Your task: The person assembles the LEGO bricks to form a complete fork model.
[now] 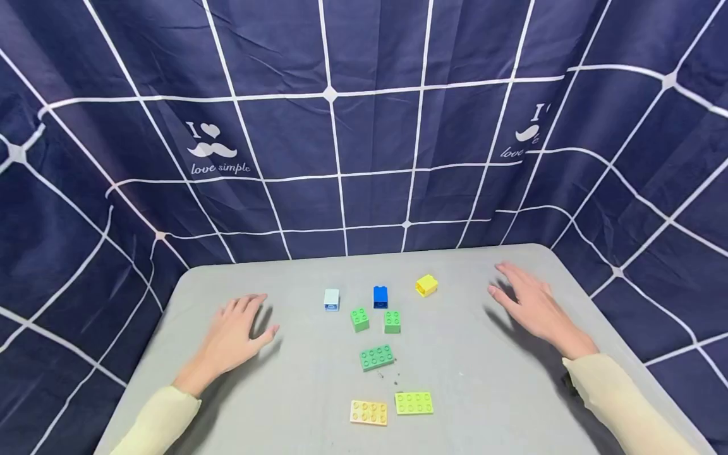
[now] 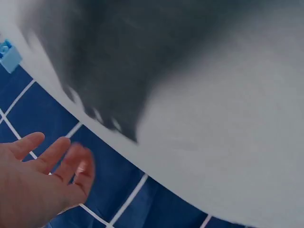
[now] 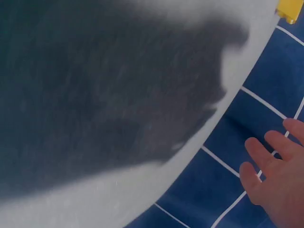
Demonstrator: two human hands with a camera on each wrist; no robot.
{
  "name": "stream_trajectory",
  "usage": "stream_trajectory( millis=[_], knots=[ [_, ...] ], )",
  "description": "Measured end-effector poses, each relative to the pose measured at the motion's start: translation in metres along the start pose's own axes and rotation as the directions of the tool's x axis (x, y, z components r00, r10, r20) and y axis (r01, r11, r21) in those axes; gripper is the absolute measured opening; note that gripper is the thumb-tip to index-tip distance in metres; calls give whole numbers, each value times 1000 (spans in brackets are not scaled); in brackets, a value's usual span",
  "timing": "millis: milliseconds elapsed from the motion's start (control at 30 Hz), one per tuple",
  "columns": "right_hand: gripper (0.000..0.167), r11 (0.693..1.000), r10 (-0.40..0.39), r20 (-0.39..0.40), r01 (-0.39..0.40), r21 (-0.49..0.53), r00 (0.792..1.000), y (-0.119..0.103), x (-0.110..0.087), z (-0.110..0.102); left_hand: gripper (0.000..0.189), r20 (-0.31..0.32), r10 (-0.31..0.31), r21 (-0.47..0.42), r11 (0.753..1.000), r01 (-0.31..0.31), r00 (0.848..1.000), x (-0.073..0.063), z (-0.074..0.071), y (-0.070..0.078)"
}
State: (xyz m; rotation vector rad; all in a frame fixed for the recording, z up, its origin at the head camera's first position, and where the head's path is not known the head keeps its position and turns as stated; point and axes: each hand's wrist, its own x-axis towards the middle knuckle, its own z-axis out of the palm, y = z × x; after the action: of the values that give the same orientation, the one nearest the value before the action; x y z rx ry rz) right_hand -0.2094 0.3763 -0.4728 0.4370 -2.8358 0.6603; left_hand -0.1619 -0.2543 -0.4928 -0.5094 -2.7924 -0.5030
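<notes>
Grey tabletop (image 1: 472, 392); your left hand (image 1: 230, 336), right hand (image 1: 533, 306) empty; pale-blue plastic block (image 1: 332, 299), yellow plastic block (image 1: 426, 285) probably light, rigid: pinch sides

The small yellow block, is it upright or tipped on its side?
Tipped on its side: the small yellow block shows its hollow underside facing sideways, not down.
</notes>
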Motion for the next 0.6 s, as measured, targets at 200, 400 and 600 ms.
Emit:
stream_trajectory(
  millis=[200,400,600],
  knots=[
    [59,998,-10,-23,12,61,1000,-9,-8,6,65,2,-17,-195,981,17,1000,1,2,17],
    [48,990,7,-66,3,139,998,-20,-16,12,55,116,-118,-443,883,158,986,4,5,35],
    [38,964,38,-47,-24,265,998,-36,-19,21,40,221,-190,-583,761,285,957,4,9,50]
  ],
)
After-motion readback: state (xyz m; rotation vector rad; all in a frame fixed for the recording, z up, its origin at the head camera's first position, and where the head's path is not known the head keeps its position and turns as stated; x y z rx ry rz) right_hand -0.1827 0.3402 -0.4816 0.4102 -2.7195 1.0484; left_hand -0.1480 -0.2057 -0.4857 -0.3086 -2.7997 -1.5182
